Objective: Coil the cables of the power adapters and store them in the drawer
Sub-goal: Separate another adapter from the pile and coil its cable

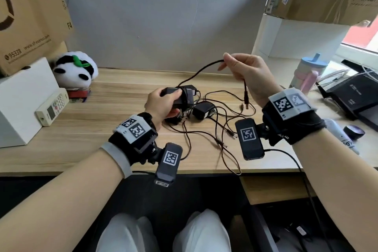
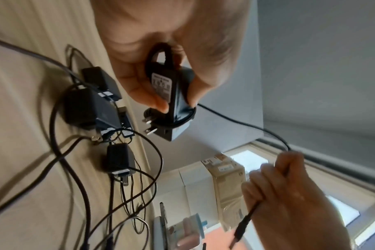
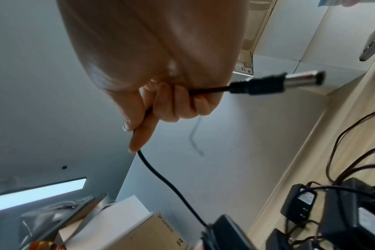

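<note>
My left hand (image 1: pixel 161 104) grips a black power adapter (image 1: pixel 180 97) above the desk, with its cable wound round the body (image 2: pixel 173 101). The last stretch of that black cable (image 1: pixel 201 71) runs up and right to my right hand (image 1: pixel 245 75), which pinches it near the end. The barrel plug (image 1: pixel 246 96) hangs below the right hand and shows close up in the right wrist view (image 3: pixel 289 81). Other black adapters (image 1: pixel 203 110) lie on the wooden desk (image 1: pixel 102 129) under the hands, their thin cables (image 1: pixel 221 141) tangled and spread toward the front edge.
A panda plush (image 1: pixel 75 69), a white remote (image 1: pixel 52 108) and a white box (image 1: pixel 22 98) sit at the left. A blue-lidded bottle (image 1: pixel 308 73) and black devices (image 1: pixel 351 94) stand at the right. Cardboard boxes (image 1: pixel 30 12) are stacked in both back corners.
</note>
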